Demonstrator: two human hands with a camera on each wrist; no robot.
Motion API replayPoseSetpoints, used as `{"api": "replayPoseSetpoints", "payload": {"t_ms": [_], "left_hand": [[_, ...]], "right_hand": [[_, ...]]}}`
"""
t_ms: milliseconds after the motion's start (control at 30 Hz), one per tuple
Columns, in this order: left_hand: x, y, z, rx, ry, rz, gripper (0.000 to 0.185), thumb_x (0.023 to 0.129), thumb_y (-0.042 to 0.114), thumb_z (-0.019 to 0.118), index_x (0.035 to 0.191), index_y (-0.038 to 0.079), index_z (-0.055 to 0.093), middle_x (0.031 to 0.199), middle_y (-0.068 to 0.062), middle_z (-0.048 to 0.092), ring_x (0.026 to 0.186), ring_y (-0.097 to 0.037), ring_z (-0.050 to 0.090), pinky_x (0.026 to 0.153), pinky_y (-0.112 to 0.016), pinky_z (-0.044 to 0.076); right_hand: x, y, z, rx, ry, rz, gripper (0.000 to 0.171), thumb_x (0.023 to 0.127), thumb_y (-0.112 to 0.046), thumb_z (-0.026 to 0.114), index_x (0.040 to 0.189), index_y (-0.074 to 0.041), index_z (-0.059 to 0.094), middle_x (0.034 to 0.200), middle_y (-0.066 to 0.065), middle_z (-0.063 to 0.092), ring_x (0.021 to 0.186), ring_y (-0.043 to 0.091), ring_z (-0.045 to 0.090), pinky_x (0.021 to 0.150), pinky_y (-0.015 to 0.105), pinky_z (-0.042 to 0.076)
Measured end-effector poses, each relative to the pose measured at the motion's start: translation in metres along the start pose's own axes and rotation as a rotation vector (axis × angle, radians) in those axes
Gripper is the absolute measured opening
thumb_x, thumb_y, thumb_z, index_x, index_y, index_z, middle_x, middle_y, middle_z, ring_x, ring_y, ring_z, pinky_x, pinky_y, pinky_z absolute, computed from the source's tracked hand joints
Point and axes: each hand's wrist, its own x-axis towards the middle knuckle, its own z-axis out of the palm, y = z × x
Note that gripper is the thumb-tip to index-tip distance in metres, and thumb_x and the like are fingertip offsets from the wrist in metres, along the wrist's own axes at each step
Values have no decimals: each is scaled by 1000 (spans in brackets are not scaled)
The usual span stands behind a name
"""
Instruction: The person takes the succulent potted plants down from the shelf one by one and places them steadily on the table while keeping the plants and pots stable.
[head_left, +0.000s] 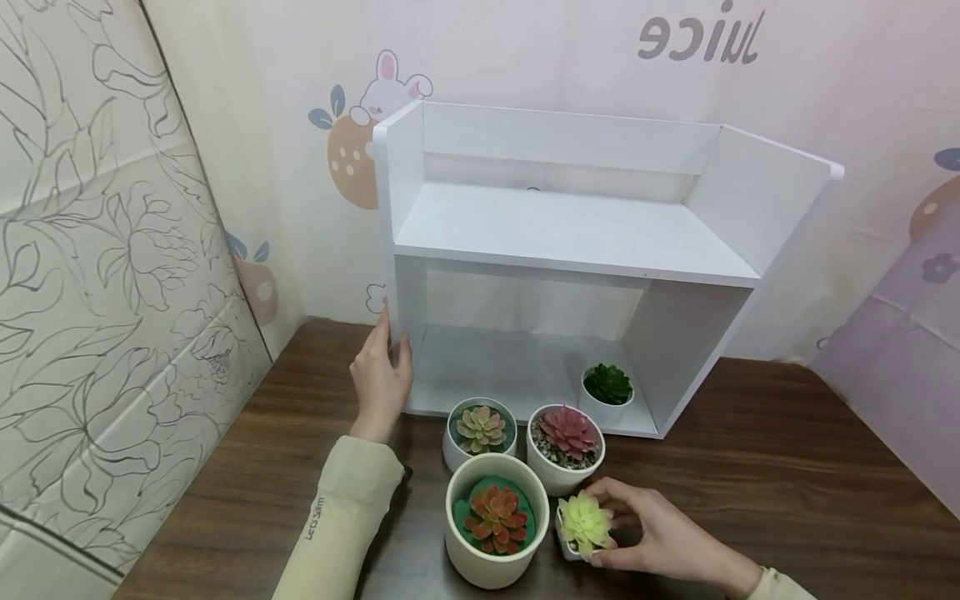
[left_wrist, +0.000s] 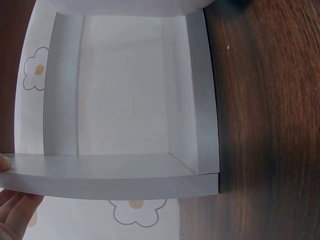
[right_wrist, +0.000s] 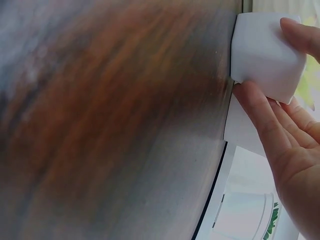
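Observation:
My left hand [head_left: 381,379] holds the left side panel of a white two-tier shelf [head_left: 577,229]. In the left wrist view, the thumb lies on the panel's inner side and the fingers on its outer side. My right hand [head_left: 660,533] grips a small white pot with a yellow-green succulent [head_left: 586,523] between thumb and fingers. From the right wrist, the squarish white pot [right_wrist: 267,55] shows at the table surface. Just left of it stands a larger cream pot with a red-orange succulent [head_left: 497,521]. A dark green succulent [head_left: 608,385] sits on the shelf's lower board, at the right.
Between the shelf and the cream pot stand a pale green succulent [head_left: 481,429] and a pink-red succulent [head_left: 567,433], each in a round white pot. All rest on a dark wooden table [head_left: 810,467]. Behind the shelf hangs a printed wall covering [head_left: 555,50].

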Motion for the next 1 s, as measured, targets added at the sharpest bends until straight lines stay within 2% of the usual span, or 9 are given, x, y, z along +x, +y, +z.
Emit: {"api": "replayPoseSetpoints", "payload": {"t_ms": [533,1000], "left_hand": [[0,1,-1,11,-9,-13,53,92,7,60,141,-1,44,119,-26,63,105,-39,64,84,-53,51],[0,0,-1,12,-9,-7,53,92,7,59,142,1,43,120,-26,63,105,-39,64,83,-54,51]], "right_hand": [[-3,-2,-2,-22,4,-21,53,79,-21,79,123,-7,51,114,7,64,101,2,62,78,25,55],[-18,-6,-27,-20,-76,38,55,82,-20,76,130,-12,50,124,9,60,108,6,61,83,28,54]]}}
